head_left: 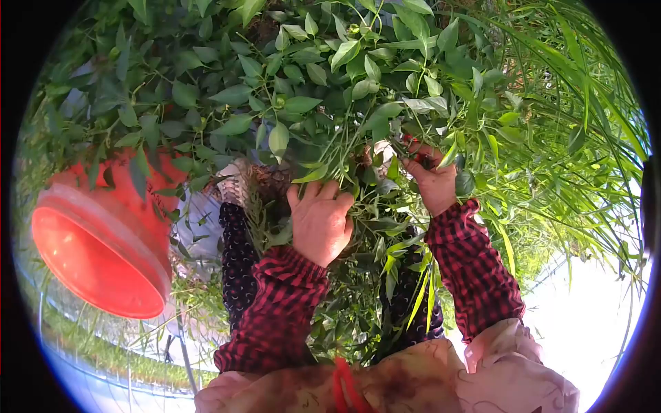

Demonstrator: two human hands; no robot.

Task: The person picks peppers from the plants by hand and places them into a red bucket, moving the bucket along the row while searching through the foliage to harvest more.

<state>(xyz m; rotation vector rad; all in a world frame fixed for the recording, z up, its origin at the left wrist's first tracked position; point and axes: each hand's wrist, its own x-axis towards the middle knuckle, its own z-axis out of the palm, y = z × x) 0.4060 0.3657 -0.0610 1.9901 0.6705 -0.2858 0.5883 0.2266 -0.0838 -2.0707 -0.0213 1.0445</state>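
Both hands are in among the leafy pepper plants. My left hand, back turned up, has its fingers bent around green leafy stems; the fingertips are hidden in the leaves. To the right, my right hand is closed, thumb and fingers together at a small red pepper partly covered by foliage. A pale patch, too hidden to name, lies between the hands behind the leaves.
A red bucket leans on its side at the left, its mouth toward me. Long grass crowds the right side. A patterned trouser leg and a light shoe show below the plants.
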